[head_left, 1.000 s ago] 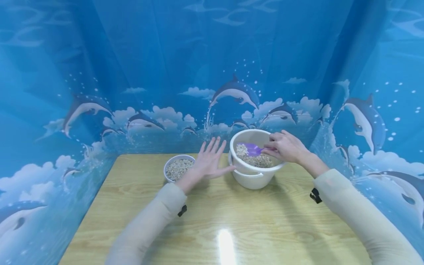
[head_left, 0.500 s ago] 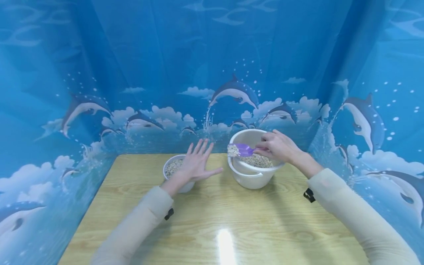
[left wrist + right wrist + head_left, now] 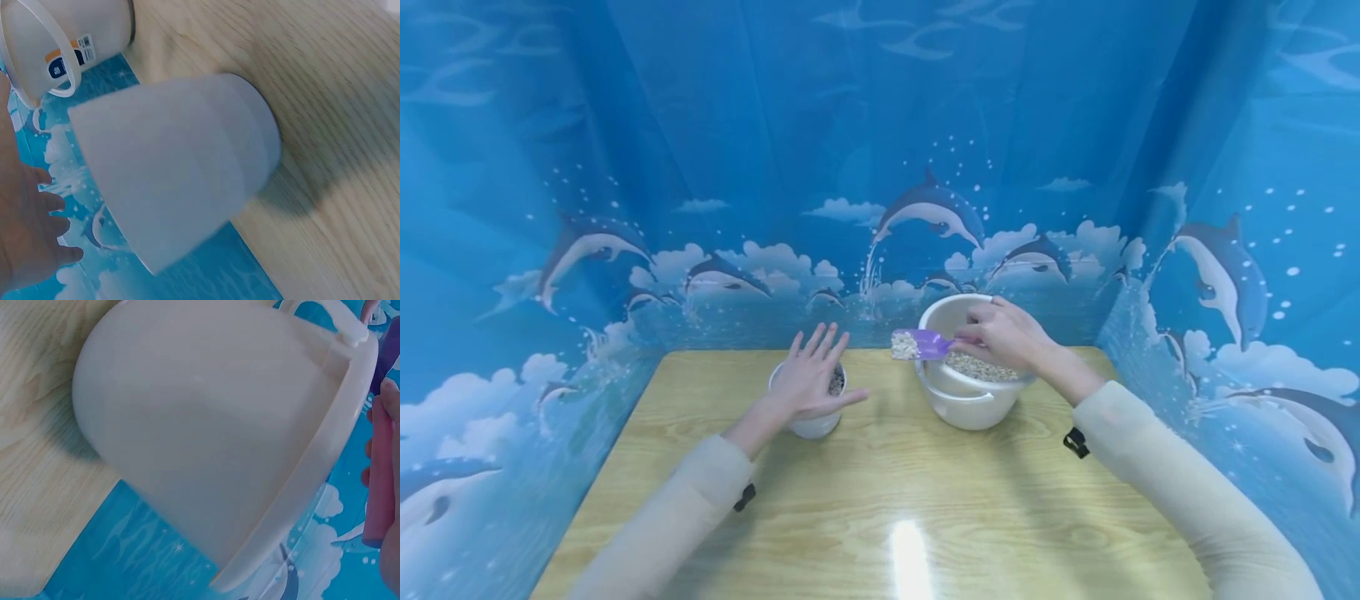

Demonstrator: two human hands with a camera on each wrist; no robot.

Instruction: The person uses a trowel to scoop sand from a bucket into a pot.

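My right hand (image 3: 1006, 335) grips a small toy shovel (image 3: 934, 345) with a purple blade; in the right wrist view its pink handle (image 3: 379, 481) shows. Pale gravel-like bits (image 3: 906, 345) lie on the blade tip, which sticks out past the left rim of a white bucket (image 3: 972, 410). More of the bits (image 3: 981, 367) lie inside the bucket. Fingers spread, my left hand (image 3: 801, 385) hovers over a smaller white pot (image 3: 817, 427) and hides most of its mouth. Darker bits (image 3: 837, 382) show at the pot's right side.
Both containers stand near the back edge of a wooden table (image 3: 865, 492). A blue curtain (image 3: 820, 150) printed with dolphins surrounds the table at the back and sides. The bucket's handle (image 3: 958, 398) hangs down its front.
The shovel with its load has moved left, from inside the bucket to beyond its rim. My left hand has shifted left, from beside the bucket to over the pot.
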